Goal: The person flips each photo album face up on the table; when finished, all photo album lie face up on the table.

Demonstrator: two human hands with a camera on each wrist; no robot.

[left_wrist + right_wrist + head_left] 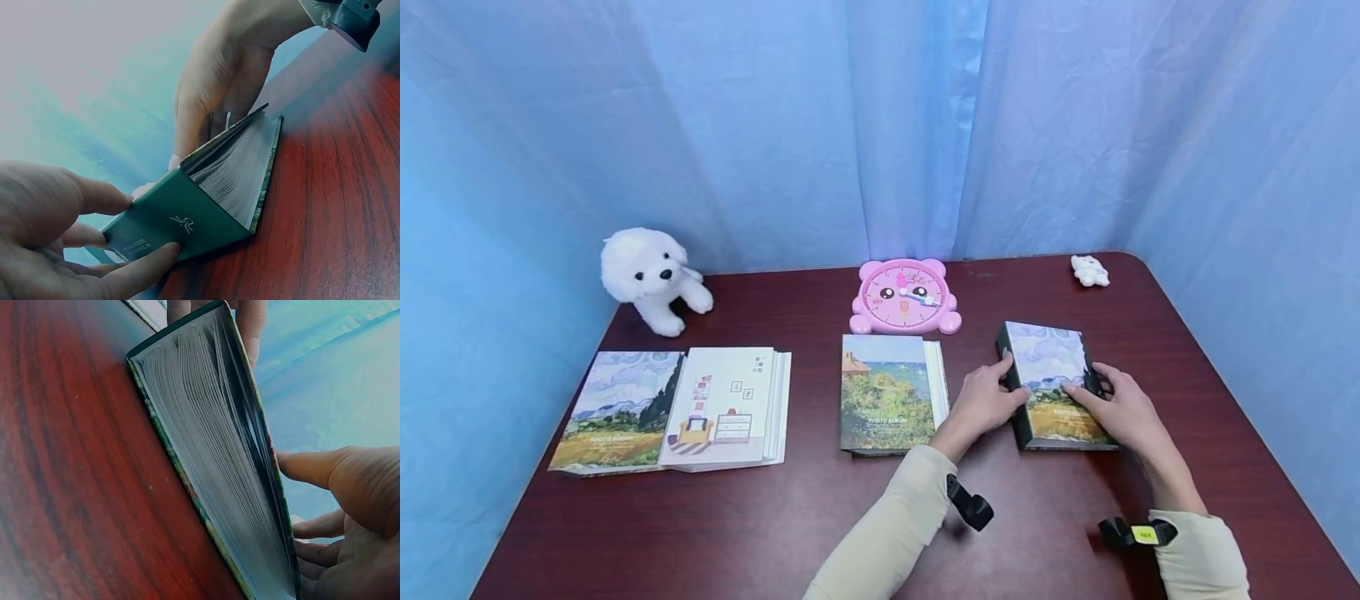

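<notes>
A photo album (pixel 1052 387) with a painted wheatfield cover and a green spine (pixel 181 222) lies at the right of the table, its front cover up. My left hand (pixel 988 396) touches its spine side, fingertips (pixel 159 256) spread along the green face. From the other side my right hand (pixel 1123 408) holds the album, thumb on the cover and the other fingers bent at the fore edge. White page edges (pixel 200 437) show in the right wrist view, with a narrow gap beneath the cover.
To the left lie a photo album with a seaside cover (pixel 883 396), a white-covered album (pixel 718 408) and another wheatfield album (pixel 617 412). Behind them stand a white plush dog (pixel 651 279), a pink toy clock (pixel 904 296) and a small white figure (pixel 1090 271). Blue curtains (pixel 775 133) enclose the table.
</notes>
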